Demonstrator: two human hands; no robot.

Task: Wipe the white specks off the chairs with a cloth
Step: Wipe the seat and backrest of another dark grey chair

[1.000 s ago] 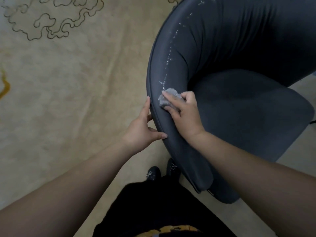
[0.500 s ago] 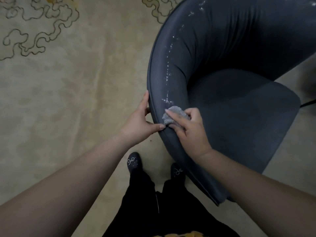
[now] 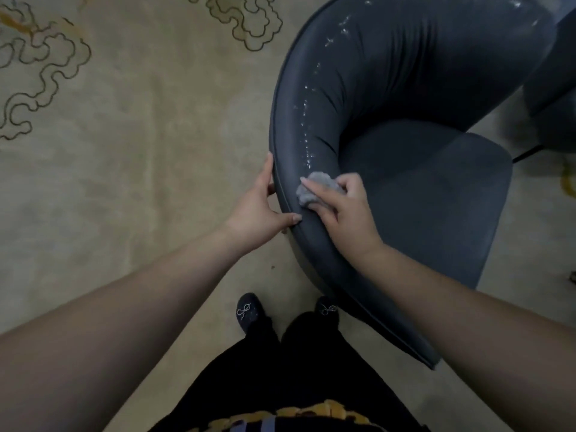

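**Inspector A:** We record a dark blue-grey upholstered tub chair [image 3: 405, 194] standing on a beige carpet with an outlined cloud pattern [image 3: 109, 151]. A line of white specks [image 3: 307, 132] runs along the top of its curved backrest, from just beyond the hands away to the far right. Where do we place the cloth?

**Inspector B:** The small crumpled grey cloth [image 3: 311, 190] lies pressed on the backrest top, at the near end of that line. The right hand [image 3: 346, 213] grips it, fingers spread over the wad and bearing down. We judge the placement deliberate: the rim nearer to us shows no specks, so the work appears to run from near to far.

**Inspector A:** And the left hand [image 3: 261, 213]?

**Inspector B:** It clasps the backrest's outer edge just left of the cloth, thumb laid on the padded top, fingers extended up the outside. We take this as bracing, so the chair does not shift under the wiping pressure.

**Inspector A:** Arm pose?

**Inspector B:** Both forearms reach forward and converge on the rim, the right wrist bent slightly down onto the cloth. We stand close, dark shoes [image 3: 249, 310] near the chair's base.

**Inspector A:** Outstanding?

**Inspector B:** In our judgement, most specks remain. A second dark chair [image 3: 554, 88] at far right is only partly visible; we cannot tell its condition.
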